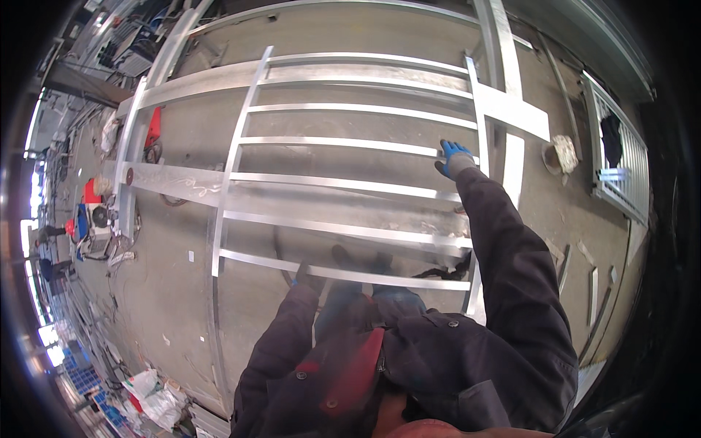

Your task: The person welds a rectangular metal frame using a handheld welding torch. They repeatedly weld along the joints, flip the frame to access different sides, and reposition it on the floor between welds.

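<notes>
Concrete floor [350, 29], ladder-like (bright metal) frame [350, 182]

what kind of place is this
Most likely a metal fabrication or welding workshop. A large metal grille frame of flat bars lies over steel beams above a concrete floor, the gloved right hand resting on its side rail. Red machines stand at the left, and cut metal offcuts lie to the right.

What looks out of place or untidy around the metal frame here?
Short metal offcuts lie scattered on the floor at the right. The frame itself looks straight; the right hand rests on its side rail.
</notes>
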Tool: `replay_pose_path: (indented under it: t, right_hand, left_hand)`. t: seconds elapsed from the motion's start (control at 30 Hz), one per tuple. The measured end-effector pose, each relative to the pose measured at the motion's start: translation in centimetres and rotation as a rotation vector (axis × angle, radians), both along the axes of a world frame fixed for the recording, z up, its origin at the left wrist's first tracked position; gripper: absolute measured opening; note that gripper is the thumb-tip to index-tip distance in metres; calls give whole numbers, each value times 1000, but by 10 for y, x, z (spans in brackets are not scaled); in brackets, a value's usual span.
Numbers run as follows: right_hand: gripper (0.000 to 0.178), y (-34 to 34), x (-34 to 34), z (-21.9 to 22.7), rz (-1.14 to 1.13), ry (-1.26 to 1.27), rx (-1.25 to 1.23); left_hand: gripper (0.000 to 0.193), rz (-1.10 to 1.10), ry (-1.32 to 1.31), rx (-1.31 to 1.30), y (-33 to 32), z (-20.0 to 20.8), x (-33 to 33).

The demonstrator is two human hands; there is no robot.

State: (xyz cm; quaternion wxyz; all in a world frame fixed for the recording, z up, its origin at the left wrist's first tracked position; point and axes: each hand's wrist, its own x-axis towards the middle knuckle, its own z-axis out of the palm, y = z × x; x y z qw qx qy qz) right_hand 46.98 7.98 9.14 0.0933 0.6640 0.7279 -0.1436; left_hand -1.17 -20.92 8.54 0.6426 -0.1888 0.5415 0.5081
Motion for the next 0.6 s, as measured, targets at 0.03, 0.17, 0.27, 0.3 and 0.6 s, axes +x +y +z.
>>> replay_pose_path:
  t: [0.03, 0.17, 0.27, 0.3, 0.6]
  right_hand:
    - [80, 9, 2, -8, 7, 2, -94]
    - [72, 45, 2, -35, 14, -48, -298]
    - [60, 65, -11, -30, 65, -147, -489]
    - [56, 67, -17, -22, 83, -125, -520]
    - [52, 26, -22, 99, 181, -184, -274]
  left_hand:
    - [28, 16, 5, -5, -1, 1, 2]
    - [28, 77, 85, -100, -3, -12, -1]
    - [28, 168, 86, -85, -10, -33, -10]
    - [28, 223, 80, -138, -13, -38, -13]
    - [32, 182, 19, 28, 21, -22, 5]
